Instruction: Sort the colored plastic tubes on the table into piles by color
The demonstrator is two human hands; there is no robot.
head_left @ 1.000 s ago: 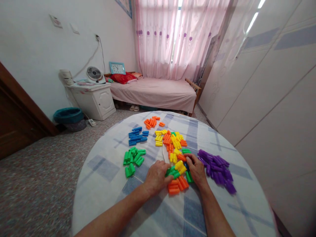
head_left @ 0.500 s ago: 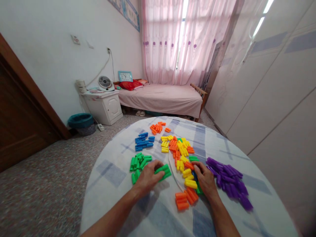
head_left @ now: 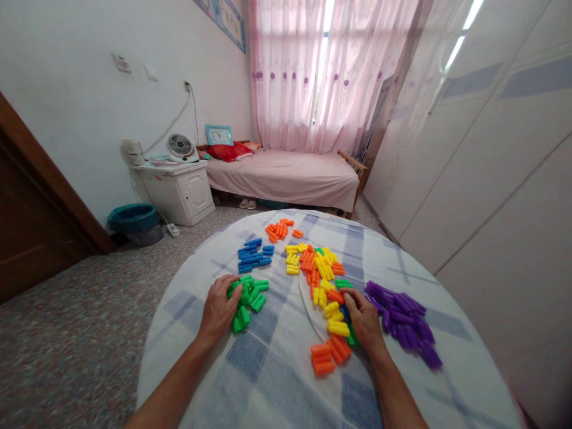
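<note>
My left hand is at the left side of a pile of green plastic building blocks, thumb and fingers curled around a green block at its edge. The blocks look like short tubes joined side by side. Among a mixed spread of blocks, my right hand has its fingertips closed at the end of an orange block. Yellow blocks lie just left of that hand, and a dark blue block is partly hidden beside it. Green blocks sit just beyond its fingers.
The round table wears a checked cloth. Purple blocks are heaped at right, blue blocks at back left, orange blocks at the far edge and more orange blocks nearer me. Beyond stand a bed and a white cabinet.
My left hand has moved left with its green block, from the open cloth to the green pile. My right hand stays by the orange block. The view has shifted slightly.
</note>
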